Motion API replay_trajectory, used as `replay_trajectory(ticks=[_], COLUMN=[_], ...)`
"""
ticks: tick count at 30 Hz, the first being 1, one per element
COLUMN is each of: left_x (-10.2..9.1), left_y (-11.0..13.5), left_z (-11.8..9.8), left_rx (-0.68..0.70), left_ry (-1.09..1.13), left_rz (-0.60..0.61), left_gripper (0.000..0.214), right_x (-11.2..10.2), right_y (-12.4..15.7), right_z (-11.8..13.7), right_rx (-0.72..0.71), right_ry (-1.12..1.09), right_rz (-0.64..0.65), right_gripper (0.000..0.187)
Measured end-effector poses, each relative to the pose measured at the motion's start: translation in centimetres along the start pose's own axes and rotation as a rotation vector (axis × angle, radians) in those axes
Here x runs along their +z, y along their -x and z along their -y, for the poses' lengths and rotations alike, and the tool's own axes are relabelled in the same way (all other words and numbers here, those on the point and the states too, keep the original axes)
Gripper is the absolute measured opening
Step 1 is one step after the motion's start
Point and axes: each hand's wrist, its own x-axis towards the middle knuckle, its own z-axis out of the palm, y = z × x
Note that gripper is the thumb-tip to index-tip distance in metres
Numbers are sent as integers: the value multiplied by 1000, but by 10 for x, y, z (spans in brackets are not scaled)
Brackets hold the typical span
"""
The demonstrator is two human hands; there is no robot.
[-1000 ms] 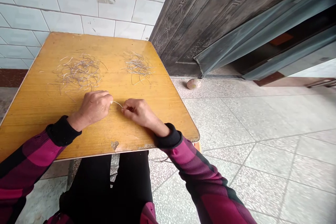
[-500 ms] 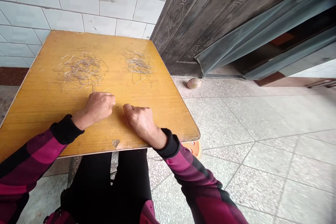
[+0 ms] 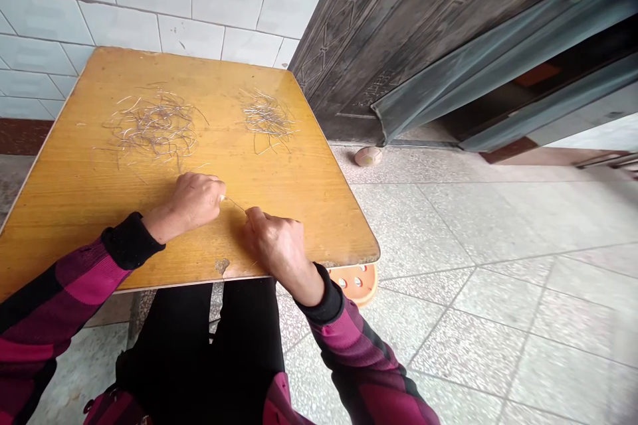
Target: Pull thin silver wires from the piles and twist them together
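Observation:
A thin piece of wire spans the short gap between my two hands, just above the table. My left hand is closed, pinching one end of it. The other end runs into the closed fingers of my right hand, near the table's front edge. Beyond my left hand lies a loose, tangled pile of bent wires. A smaller pile of straighter wires lies farther right. My fingertips are mostly hidden behind the backs of my hands.
The yellow wooden table has a chipped spot near its front edge. An orange stool is partly under its right front corner. A white tiled wall stands behind, with a dark carved door at right. A ball rests on the floor.
My right hand has shifted slightly right and toward me, and my left hand slightly right. The wire between them now shows. The view has moved a little.

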Motion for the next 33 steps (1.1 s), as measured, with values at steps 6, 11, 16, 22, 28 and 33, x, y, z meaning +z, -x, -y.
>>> replay_trajectory(ticks=[6, 11, 16, 22, 28, 33], left_x=[2, 2, 3, 6, 9, 15], left_y=[1, 2, 2, 1, 1, 1], left_z=[-1, 4, 9, 11, 8, 3], left_rx=[25, 15, 0, 13, 237, 254], left_ry=[75, 79, 12, 65, 313, 400], left_rz=[27, 46, 43, 49, 103, 1], left_gripper=[22, 22, 22, 21, 24, 23], right_x=[-5, -2, -5, -10, -37, -24], right_y=[8, 13, 32, 64, 52, -4], right_z=[-9, -21, -29, -24, -39, -32], right_rx=[-50, -67, -130, -151, -221, -136], right_ry=[-32, -30, -46, -128, -601, -753], right_rz=[48, -8, -126, -125, 85, 43], right_gripper=[21, 21, 26, 27, 33, 22])
